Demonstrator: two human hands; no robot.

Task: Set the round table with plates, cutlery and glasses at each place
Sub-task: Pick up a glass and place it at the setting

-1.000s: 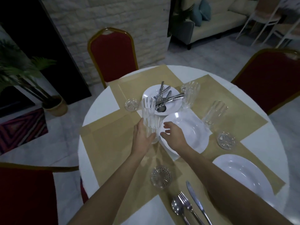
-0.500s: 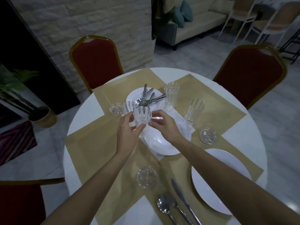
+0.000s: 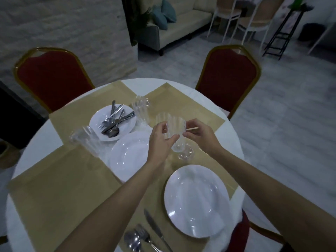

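Note:
A ribbed clear glass [image 3: 175, 130] is held between both hands just above a glass coaster [image 3: 185, 154]. My left hand [image 3: 161, 142] grips its left side and my right hand [image 3: 200, 134] its right side. One white plate [image 3: 196, 200] lies at the near place with a knife [image 3: 155, 229], fork and spoon [image 3: 133, 240] to its left. A second white plate [image 3: 130, 154] sits mid-table. A smaller plate [image 3: 125, 125] holds a pile of cutlery [image 3: 115, 119]. Two more glasses stand on the table, one at the left [image 3: 87, 142] and one behind [image 3: 140, 110].
The round white table [image 3: 45, 135] carries tan placemats [image 3: 60, 180]. Red chairs with gold frames stand at the far left [image 3: 52, 79] and far right [image 3: 229, 79], another at the near right edge. A sofa and white chairs lie beyond.
The glass was lifted from the left of the middle plate and carried right, over the coaster. My view swung right, so the near plate now sits lower centre.

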